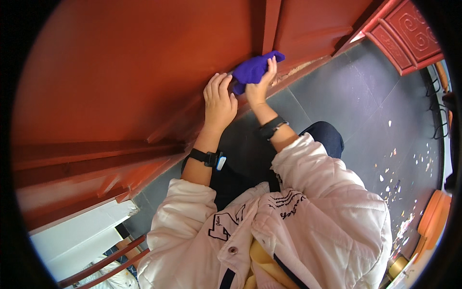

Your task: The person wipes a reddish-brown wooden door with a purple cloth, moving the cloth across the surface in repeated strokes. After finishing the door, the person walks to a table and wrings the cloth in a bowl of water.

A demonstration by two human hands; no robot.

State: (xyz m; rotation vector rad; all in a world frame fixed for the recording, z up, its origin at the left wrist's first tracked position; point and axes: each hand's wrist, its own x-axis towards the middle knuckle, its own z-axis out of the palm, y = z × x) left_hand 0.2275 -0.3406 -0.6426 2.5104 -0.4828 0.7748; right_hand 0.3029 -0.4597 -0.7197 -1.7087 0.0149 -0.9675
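Note:
A crumpled purple cloth (251, 70) lies against the lower part of a red-painted wooden panel (144, 65), near an upright strip of its frame. My right hand (262, 81) holds the cloth, its palm and fingers pressing it to the wood. Just left of the cloth, my left hand (219, 99) rests on the panel with its fingers slightly apart and nothing in its grasp. Both wrists wear black straps. Part of the cloth's underside and the wood behind it are hidden.
Dark grey floor tiles (325, 94) run along the panel's foot. Small scraps (388, 188) are scattered on the right. A carved red wooden piece (404, 36) stands at upper right, an orange object (431, 213) at lower right. Red rails (104, 262) are at lower left.

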